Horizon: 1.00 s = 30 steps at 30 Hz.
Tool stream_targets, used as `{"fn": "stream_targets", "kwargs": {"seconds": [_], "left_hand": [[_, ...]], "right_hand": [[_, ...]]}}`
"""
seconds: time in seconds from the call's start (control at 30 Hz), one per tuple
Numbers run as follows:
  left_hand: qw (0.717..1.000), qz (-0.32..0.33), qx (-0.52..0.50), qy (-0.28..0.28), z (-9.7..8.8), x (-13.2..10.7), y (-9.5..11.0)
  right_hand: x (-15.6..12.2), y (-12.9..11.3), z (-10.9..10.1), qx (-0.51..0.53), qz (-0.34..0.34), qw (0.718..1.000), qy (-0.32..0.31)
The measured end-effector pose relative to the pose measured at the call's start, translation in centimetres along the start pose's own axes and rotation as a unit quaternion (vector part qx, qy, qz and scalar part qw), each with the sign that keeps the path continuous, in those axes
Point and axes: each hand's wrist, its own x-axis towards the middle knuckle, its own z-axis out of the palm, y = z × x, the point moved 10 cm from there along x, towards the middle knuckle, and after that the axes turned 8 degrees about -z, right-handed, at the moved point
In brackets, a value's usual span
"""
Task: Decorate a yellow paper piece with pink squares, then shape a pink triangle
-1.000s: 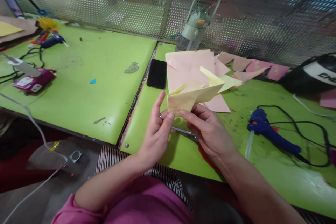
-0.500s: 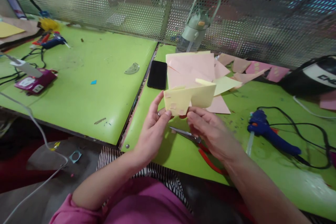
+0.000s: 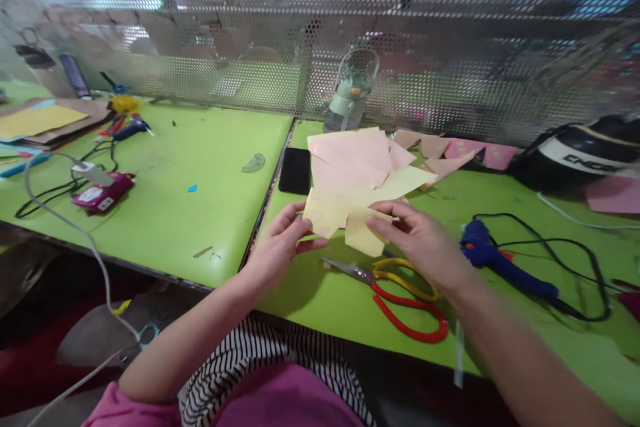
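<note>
A piece of pale yellow paper (image 3: 323, 213), notched along its near edge, is held up over the table between both hands. My left hand (image 3: 287, 237) pinches its left end with thumb and fingers. At the other end, my right hand (image 3: 413, 230) grips the right part, where a flap hangs toward me. Below the paper lie scissors (image 3: 367, 275) with one red and one yellow handle, blades pointing left. Just behind it, a stack of pink sheets (image 3: 350, 157) rests on the table, with another yellow sheet (image 3: 405, 183) sticking out to the right.
A black phone (image 3: 295, 171) lies left of the stack, with a water bottle (image 3: 347, 100) behind. A blue glue gun (image 3: 505, 267) and its looping cable are at right. A purple power strip (image 3: 105, 193) sits left on the green table (image 3: 200, 147), against a perforated metal screen.
The yellow paper has tilted from upright to flatter, showing more of its face. My right hand has shifted up and outward, uncovering the scissors' handles. The camera view has tipped upward.
</note>
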Motion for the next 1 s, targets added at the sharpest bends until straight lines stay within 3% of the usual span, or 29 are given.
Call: {"fn": "stream_targets", "kwargs": {"seconds": [0.23,0.37,0.7,0.77,0.87,1.0], "left_hand": [[0.996,-0.015,0.086,-0.008,0.2,0.5,0.2],[0.995,-0.011,0.095,-0.031,0.7,0.4,0.2],[0.993,-0.003,0.111,-0.046,1.1,0.5,0.2],[0.994,-0.002,0.104,-0.044,1.1,0.5,0.2],[0.995,-0.002,0.093,-0.040,1.1,0.6,0.0],[0.995,0.005,0.079,-0.054,1.8,0.5,-0.3]], "right_hand": [[0.1,-1.3,0.5,-0.007,-0.059,0.998,-0.018],[0.0,-0.5,-0.2,0.006,-0.036,0.999,-0.020],[1.4,-3.0,-1.6,-0.113,-0.094,0.987,-0.068],[1.2,-4.4,-2.1,-0.146,-0.143,0.979,-0.015],[-0.7,-8.0,-1.9,-0.203,-0.276,0.935,0.085],[-2.1,-10.1,2.1,-0.251,-0.352,0.900,0.051]]}}
